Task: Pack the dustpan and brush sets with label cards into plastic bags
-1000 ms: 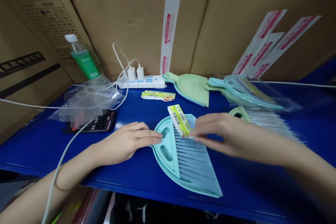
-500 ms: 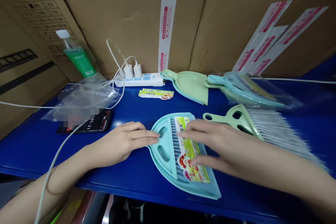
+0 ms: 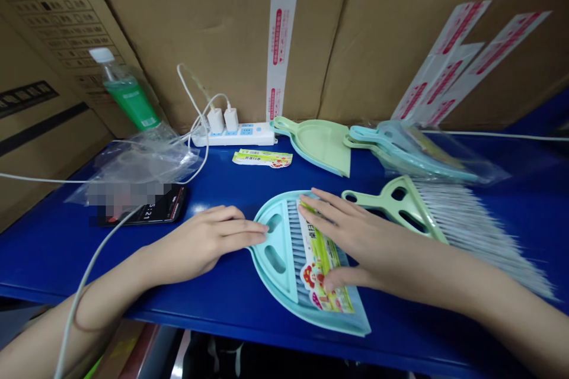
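Note:
A light-blue dustpan [image 3: 313, 321] lies on the blue tabletop with a matching hand brush [image 3: 281, 251] resting in it, its grey bristles pointing right. My left hand [image 3: 217, 234] is closed over the handle end of the two, which it hides. Across the bristles lies a printed yellow-green label card [image 3: 322, 260]. My right hand [image 3: 351, 237] rests spread on this card, thumb low and fingers toward its upper part. Just beyond my right hand is a green brush [image 3: 411, 204] with long pale bristles, partly behind my forearm.
At the back stand a green dustpan [image 3: 322, 139] over a blue one, and a bagged blue set [image 3: 413, 145]. Another label card [image 3: 262, 158] lies before a power strip [image 3: 235, 135]. A phone [image 3: 164, 207], plastic wrap [image 3: 137, 160], cables and a green bottle [image 3: 128, 98] are left.
My right hand has spread out and come down on the label card, its fingers shifting toward the card's upper end. The card has tilted slightly. My left hand stays at the handle.

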### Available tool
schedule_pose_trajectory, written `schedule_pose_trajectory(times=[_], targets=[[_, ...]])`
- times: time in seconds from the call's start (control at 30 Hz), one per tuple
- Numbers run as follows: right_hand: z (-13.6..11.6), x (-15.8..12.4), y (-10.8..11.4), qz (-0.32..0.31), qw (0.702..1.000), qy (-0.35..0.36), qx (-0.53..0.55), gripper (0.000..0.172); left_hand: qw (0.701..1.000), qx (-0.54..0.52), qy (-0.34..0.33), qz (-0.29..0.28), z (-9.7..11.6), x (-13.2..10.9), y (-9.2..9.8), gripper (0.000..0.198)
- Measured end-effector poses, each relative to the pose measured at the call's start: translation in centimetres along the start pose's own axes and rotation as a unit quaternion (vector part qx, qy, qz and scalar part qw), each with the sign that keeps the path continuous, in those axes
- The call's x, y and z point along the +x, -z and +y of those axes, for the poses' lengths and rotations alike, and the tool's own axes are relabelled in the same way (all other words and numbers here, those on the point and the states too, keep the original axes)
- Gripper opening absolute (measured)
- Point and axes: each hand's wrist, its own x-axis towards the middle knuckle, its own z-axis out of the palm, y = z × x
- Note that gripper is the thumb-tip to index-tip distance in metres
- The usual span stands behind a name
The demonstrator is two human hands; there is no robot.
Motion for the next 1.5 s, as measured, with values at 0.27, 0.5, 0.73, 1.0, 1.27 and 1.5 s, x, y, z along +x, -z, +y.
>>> schedule_pose_trajectory(times=[0.27, 0.5, 0.73, 1.0, 1.27, 1.5], targets=[[-0.4, -0.1, 0.1, -0.012, 0.999, -0.007, -0.036, 0.096, 1.000, 0.004, 0.002, -0.004, -0.1, -0.1, 0.1, 0.063], [-0.1, -0.1, -0.3, 0.020, 0.999, 0.009, -0.044, 0.098, 1.000, 0.018, -0.008, 0.009, 0.0, -0.1, 0.0, 0.060], [0.3, -0.1, -0.1, 0.045, 0.998, 0.019, -0.042, 0.087, 1.000, 0.023, -0.009, 0.009, -0.1, -0.1, -0.2, 0.059], [2.3, 0.7, 0.0, 0.138, 0.982, -0.016, -0.124, 0.065, 1.000, 0.018, 0.002, 0.003, -0.2, -0.3, -0.3, 0.057], [3.2, 0.9, 1.6, 0.119, 0.955, -0.098, -0.252, 0.033, 1.000, 0.023, -0.001, 0.004, -0.2, -0.2, -0.2, 0.057], [3.8, 0.3, 1.4, 0.115, 0.959, -0.093, -0.240, 0.030, 1.000, 0.023, 0.004, 0.000, -0.2, -0.3, -0.2, 0.057]])
